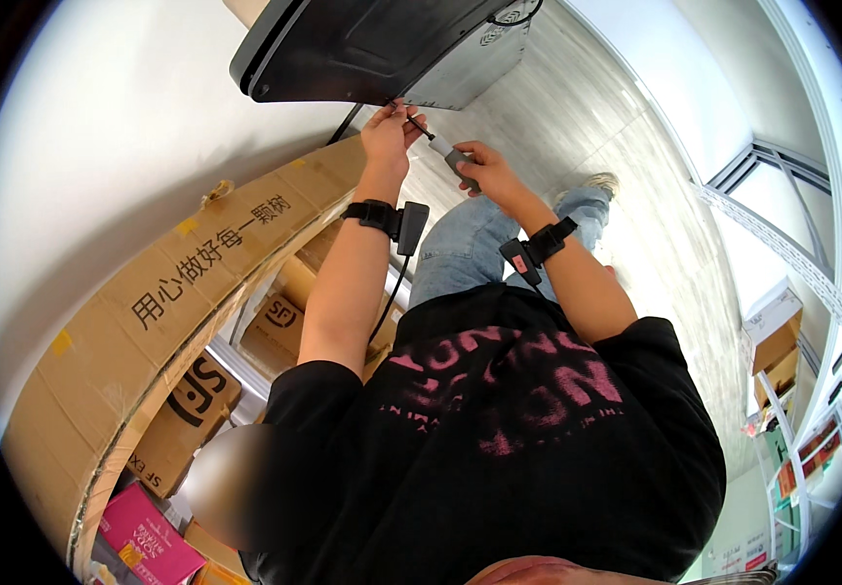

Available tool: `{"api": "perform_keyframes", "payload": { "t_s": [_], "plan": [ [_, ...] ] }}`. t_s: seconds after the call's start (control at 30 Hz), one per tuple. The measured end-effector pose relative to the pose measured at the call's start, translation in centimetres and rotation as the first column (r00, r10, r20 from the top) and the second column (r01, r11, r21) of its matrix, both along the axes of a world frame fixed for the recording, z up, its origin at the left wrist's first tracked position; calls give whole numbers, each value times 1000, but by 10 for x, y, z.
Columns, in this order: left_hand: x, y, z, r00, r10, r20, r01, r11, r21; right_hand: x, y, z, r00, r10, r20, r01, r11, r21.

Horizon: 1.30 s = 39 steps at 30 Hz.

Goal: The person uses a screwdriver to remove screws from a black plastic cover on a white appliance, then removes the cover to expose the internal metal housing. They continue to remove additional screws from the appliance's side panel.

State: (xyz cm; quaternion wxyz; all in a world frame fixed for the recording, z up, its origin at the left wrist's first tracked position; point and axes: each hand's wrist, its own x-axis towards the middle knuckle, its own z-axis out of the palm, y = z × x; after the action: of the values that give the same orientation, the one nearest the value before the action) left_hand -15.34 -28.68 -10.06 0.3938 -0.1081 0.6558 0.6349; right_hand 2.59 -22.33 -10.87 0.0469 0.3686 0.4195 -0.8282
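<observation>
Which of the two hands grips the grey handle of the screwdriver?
The right hand wraps the screwdriver handle; the left hand only has fingertips at its tip, under the black panel.

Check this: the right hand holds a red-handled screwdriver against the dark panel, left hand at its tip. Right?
Not quite. The head view shows the screwdriver has a grey handle, not red. The right hand holds it against the dark panel, left hand at its tip.

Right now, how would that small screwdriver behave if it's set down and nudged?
The screwdriver looks slim with a rounded grey handle, so it would probably roll. Its thin shaft seems stiff. The right hand holds it in fingertips alone, so it is likely light.
</observation>
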Motion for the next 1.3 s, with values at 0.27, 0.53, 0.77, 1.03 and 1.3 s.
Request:
{"api": "perform_keyframes", "payload": {
  "t_s": [0.27,0.53,0.77,1.03,1.3],
  "plan": [
    [0,-4,4,999,-49,2,49,999,1,4,-6,1,999,-6,-32,9,994,107],
    [3,-6,5,995,-97,18,97,995,31,11,-10,-6,996,-67,-60,74,990,118],
    [11,-8,20,988,-127,86,117,987,112,26,-9,-11,995,-72,-65,80,987,138],
    [37,4,47,984,-177,-11,176,971,163,57,18,39,997,-43,-59,54,977,207],
    [86,96,103,949,-315,30,277,873,402,133,85,121,978,-204,-46,209,952,224]
  ]
}}
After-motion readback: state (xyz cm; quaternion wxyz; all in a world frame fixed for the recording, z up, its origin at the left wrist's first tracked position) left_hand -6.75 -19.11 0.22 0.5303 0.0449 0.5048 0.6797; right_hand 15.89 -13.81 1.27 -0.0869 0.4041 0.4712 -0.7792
